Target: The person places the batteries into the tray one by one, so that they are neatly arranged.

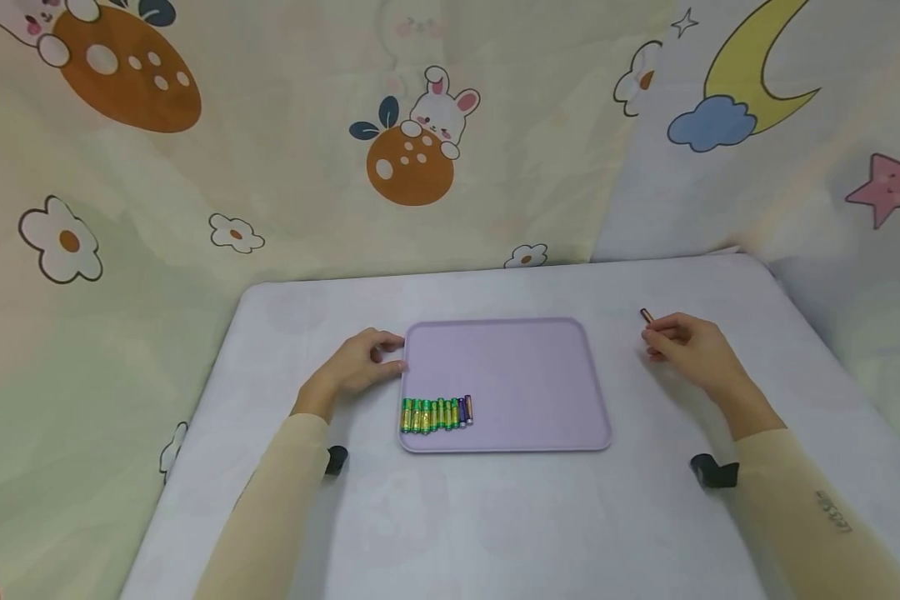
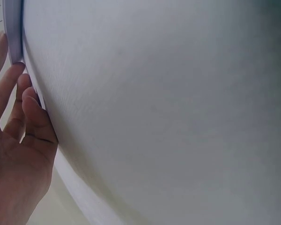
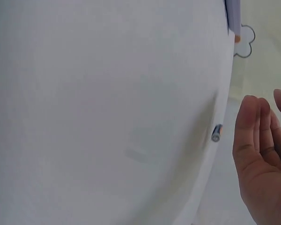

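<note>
A pale lilac tray [image 1: 528,375] lies on the white table. Along its lower left side stands a row of several green-and-gold batteries [image 1: 427,415], ending in two dark, slimmer batteries [image 1: 465,410]. My left hand [image 1: 354,362] touches the tray's left rim with thumb and fingertips; the left wrist view shows the fingers [image 2: 18,89] against the tray edge [image 2: 14,33]. To the right of the tray, my right hand [image 1: 686,346] is close to a dark-and-copper battery [image 1: 647,315]. In the right wrist view that battery [image 3: 217,132] lies on the table, apart from the relaxed fingers [image 3: 246,122].
The white-covered table [image 1: 495,525] reaches back to a patterned cloth [image 1: 292,150] hanging behind it. Black pieces [image 1: 712,472] show by both wrists, at the ends of beige sleeves [image 1: 802,500].
</note>
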The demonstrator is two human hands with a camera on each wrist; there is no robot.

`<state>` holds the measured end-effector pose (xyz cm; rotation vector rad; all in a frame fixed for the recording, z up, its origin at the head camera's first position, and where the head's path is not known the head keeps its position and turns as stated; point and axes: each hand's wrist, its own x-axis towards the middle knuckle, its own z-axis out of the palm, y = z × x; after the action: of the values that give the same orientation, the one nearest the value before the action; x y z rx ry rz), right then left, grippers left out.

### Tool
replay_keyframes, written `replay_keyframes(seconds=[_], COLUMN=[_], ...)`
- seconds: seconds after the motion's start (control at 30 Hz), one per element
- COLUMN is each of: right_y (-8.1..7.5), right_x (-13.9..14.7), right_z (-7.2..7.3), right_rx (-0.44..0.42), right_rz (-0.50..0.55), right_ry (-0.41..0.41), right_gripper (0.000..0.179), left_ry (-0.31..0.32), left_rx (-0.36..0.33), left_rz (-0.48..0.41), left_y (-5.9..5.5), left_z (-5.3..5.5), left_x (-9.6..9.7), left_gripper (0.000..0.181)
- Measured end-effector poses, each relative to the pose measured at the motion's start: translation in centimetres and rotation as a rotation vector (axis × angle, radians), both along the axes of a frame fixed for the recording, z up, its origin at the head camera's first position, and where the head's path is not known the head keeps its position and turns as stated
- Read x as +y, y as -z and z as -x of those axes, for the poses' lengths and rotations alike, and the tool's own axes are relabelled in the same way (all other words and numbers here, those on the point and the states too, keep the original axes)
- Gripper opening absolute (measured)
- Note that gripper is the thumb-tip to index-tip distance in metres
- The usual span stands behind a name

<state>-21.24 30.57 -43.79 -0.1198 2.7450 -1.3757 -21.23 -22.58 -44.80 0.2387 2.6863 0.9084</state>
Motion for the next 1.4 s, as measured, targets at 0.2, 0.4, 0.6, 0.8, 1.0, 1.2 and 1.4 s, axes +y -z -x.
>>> replay_keyframes(seconds=[0.2, 0.4, 0.6, 0.8, 1.0, 1.2, 1.4], right_y=[-0.1, 0.0, 0.2, 0.2, 0.5, 0.7, 1.0], right_x=[1.5, 2.2, 2.4, 2.0, 1.3, 0.9, 0.7], right_z=[0.9, 1.8, 2.9, 4.2, 5.2, 5.4, 6.0], right_rx=[-0.015, -0.034, -0.049, -0.072, -0.083, -0.097, -0.106], right_rz=[-0.053, -0.148, -0.202, -0.227, -0.25, -0.271, -0.287], right_ry=[0.036, 0.079, 0.084, 0.077, 0.081, 0.103, 0.128], right_gripper=[0.043, 0.048, 0.052, 0.058, 0.06, 0.057, 0.052], left_ry=[-0.015, -0.007, 0.006, 0.003, 0.0, 0.011, -0.001], left_rx=[-0.007, 0.005, 0.032, 0.026, 0.017, 0.018, 0.015], left_rz=[0.008, -0.008, -0.018, -0.014, -0.015, -0.013, -0.008], left_y=[-0.2, 0.1, 0.4, 0.2, 0.0, -0.1, 0.0], left_z=[0.0, 0.1, 0.1, 0.1, 0.0, 0.0, 0.1], left_x=[0.0, -0.1, -0.2, -0.2, -0.3, -0.2, -0.3], left_gripper=[0.054, 0.054, 0.051, 0.052, 0.052, 0.053, 0.053])
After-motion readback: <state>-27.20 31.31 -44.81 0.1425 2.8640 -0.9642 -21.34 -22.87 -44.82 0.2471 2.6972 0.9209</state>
